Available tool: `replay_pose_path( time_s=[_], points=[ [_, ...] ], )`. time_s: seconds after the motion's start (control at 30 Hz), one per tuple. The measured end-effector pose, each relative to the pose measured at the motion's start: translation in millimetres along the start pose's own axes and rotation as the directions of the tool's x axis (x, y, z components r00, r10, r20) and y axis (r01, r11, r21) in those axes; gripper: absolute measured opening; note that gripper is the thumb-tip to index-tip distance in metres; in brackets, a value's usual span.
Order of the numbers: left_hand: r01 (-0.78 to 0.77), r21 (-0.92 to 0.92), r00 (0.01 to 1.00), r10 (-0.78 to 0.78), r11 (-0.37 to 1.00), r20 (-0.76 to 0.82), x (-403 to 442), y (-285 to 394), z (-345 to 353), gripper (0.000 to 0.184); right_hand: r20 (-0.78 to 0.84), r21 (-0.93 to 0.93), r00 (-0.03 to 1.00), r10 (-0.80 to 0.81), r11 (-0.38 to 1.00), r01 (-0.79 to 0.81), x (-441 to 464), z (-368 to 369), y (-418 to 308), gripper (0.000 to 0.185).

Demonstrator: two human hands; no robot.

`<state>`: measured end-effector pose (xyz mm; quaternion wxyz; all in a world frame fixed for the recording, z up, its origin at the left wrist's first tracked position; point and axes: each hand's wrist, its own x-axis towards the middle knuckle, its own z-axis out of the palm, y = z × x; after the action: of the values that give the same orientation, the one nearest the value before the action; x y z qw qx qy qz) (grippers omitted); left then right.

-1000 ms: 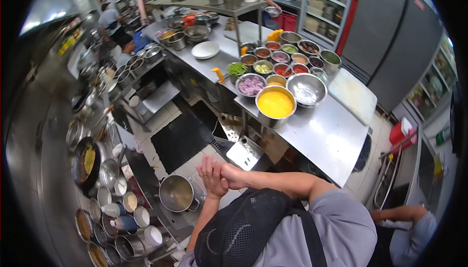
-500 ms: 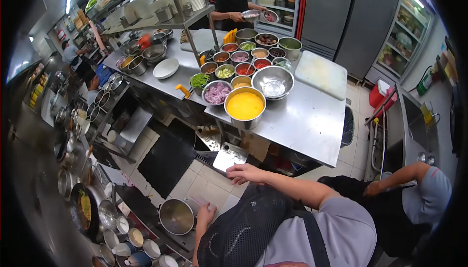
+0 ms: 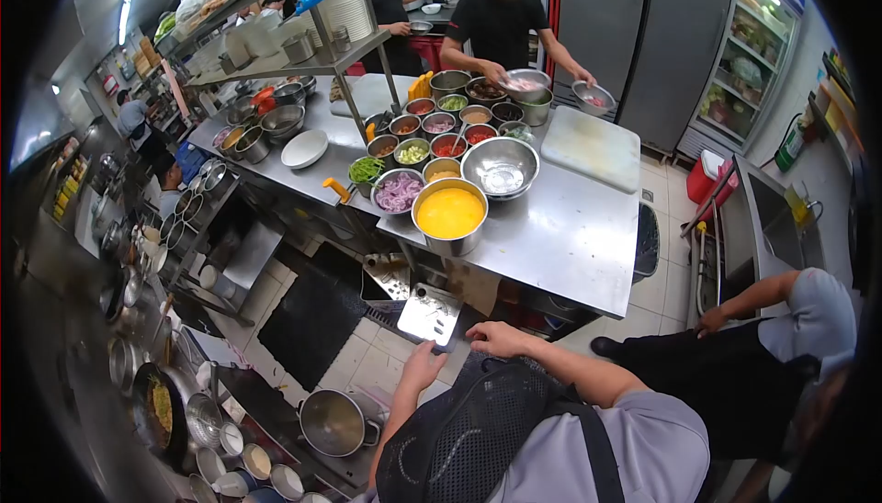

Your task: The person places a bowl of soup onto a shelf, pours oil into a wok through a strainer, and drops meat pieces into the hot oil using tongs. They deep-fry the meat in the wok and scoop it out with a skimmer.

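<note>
My left hand (image 3: 423, 367) is held out in front of me with its fingers stretched, and nothing shows in it. Close by on the right, my right hand (image 3: 496, 339) has its fingers loosely bent downward and apart, also holding nothing that I can see. Just beyond both hands, low beside the table, is a shiny metal piece (image 3: 430, 314) with dark slots or marks; I cannot tell whether my fingertips touch it. A large steel pot (image 3: 333, 423) stands to the left of my left forearm.
On the steel table (image 3: 579, 259) stand a pot of yellow liquid (image 3: 449, 214), a steel bowl (image 3: 500, 161), a cutting board (image 3: 593, 146) and several ingredient containers. A co-worker (image 3: 501, 25) across it holds two bowls. Another person (image 3: 781, 347) stands at right. A pan (image 3: 161, 411) sits at left.
My left hand has moved from beside the pot, up and right, to near my right hand. My right hand has shifted right. The co-worker with two bowls has moved to the right.
</note>
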<state>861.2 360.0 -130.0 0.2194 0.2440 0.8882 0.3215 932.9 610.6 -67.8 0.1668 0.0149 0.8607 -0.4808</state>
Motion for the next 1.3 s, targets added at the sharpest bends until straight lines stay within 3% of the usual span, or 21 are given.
replay_pose_path(
  time_s=[0.07, 0.2, 0.33, 0.47, 0.63, 0.73, 0.77, 0.87, 0.97, 1.03, 1.1, 1.13, 1.23, 1.3],
  points=[
    [-0.024, -0.013, 1.0, 0.024, 1.0, 0.009, 0.4, 4.8, 2.4, 0.06, 0.084, -0.164, 0.987, -0.134, 0.975, 0.146, 0.4, 6.7, 12.4, 0.044],
    [0.017, -0.076, 0.99, -0.006, 0.997, 0.144, -17.9, 8.6, 0.4, 0.061, 0.2, -0.293, 0.978, -0.049, 0.95, 0.107, -11.7, 5.8, 23.1, 0.045],
    [0.057, -0.175, 0.969, -0.012, 0.983, 0.245, -26.9, 3.9, 1.4, 0.064, 0.214, -0.357, 0.977, 0.018, 0.932, 0.061, -28.3, -8.6, 22.1, 0.045],
    [0.078, -0.207, 0.965, -0.022, 0.975, 0.262, -15.5, -1.2, 11.6, 0.067, 0.147, -0.377, 0.985, 0.092, 0.926, -0.03, -42.9, -28.3, 18.6, 0.043],
    [-0.016, -0.206, 0.956, 0.075, 0.978, 0.284, -1.7, 14.1, 23.9, 0.066, 0.083, -0.351, 0.992, 0.091, 0.935, -0.056, -49.2, -66.1, 23.9, 0.044],
    [-0.031, -0.283, 0.94, 0.124, 0.959, 0.317, 5.9, 30.4, 30.2, 0.065, -0.077, -0.321, 0.989, 0.125, 0.936, -0.143, -55.2, -89.6, 39.0, 0.043],
    [-0.032, -0.284, 0.939, 0.126, 0.958, 0.32, 11.5, 36.2, 31.8, 0.065, -0.096, -0.225, 0.974, 0.207, 0.948, -0.223, -53.7, -97.2, 45.3, 0.043],
    [0.003, -0.347, 0.913, 0.139, 0.938, 0.383, 29.6, 51.7, 36.3, 0.064, -0.152, -0.282, 0.959, 0.238, 0.92, -0.272, -49.2, -115.8, 47.9, 0.042],
    [-0.094, -0.293, 0.92, 0.196, 0.952, 0.34, 52.8, 65.8, 39.0, 0.064, -0.196, -0.275, 0.976, 0.09, 0.951, -0.143, -29.4, -109.3, 65.6, 0.043],
    [-0.159, -0.242, 0.905, 0.239, 0.957, 0.352, 70.7, 76.6, 37.7, 0.063, -0.144, -0.166, 0.989, 0.038, 0.984, -0.062, -5.8, -95.5, 52.6, 0.042],
    [-0.188, -0.226, 0.909, 0.256, 0.956, 0.329, 78.0, 91.4, 22.3, 0.062, -0.052, -0.266, 0.996, -0.073, 0.962, 0.057, 12.7, -81.0, 35.5, 0.041],
    [-0.211, -0.206, 0.906, 0.271, 0.955, 0.326, 71.9, 94.5, 15.3, 0.061, -0.019, -0.226, 0.998, -0.055, 0.973, 0.05, 17.7, -73.8, 20.5, 0.041],
    [-0.11, -0.192, 0.926, 0.17, 0.975, 0.338, 56.6, 85.3, -9.2, 0.063, 0.024, -0.278, 0.985, -0.171, 0.945, 0.171, 36.0, -43.8, 4.6, 0.04],
    [-0.126, -0.231, 0.934, 0.194, 0.965, 0.3, 44.5, 53.6, -21.2, 0.061, 0.026, -0.234, 0.989, -0.144, 0.961, 0.146, 41.2, -22.7, 3.8, 0.039]
  ],
)
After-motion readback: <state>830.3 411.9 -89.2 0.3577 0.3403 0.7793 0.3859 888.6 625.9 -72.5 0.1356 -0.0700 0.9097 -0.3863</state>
